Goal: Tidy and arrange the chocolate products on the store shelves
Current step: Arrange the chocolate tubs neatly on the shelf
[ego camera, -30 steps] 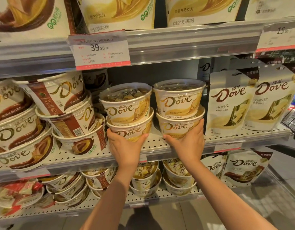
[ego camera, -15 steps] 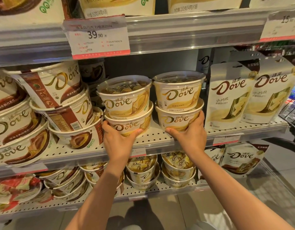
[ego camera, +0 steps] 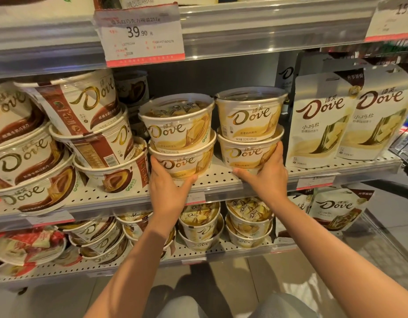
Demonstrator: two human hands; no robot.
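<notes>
Middle shelf (ego camera: 221, 182) | I see two stacks of two yellow Dove tubs side by side | left hand (ego camera: 168, 187) grip wraps left lower tub (ego camera: 182, 162) | right hand (ego camera: 265, 177) grip wraps right lower tub (ego camera: 246, 154) | brown tubs (ego camera: 60, 143) left, leaning | pouches (ego camera: 350, 120) right, upright.

Both bare forearms extend forward and upward from the near edge. The left hand (ego camera: 169, 187) is raised, fingers left, thumb spread right, cupping a tub. The right hand (ego camera: 266, 177) mirrors it, thumb left, fingers curled up the right side.
</notes>
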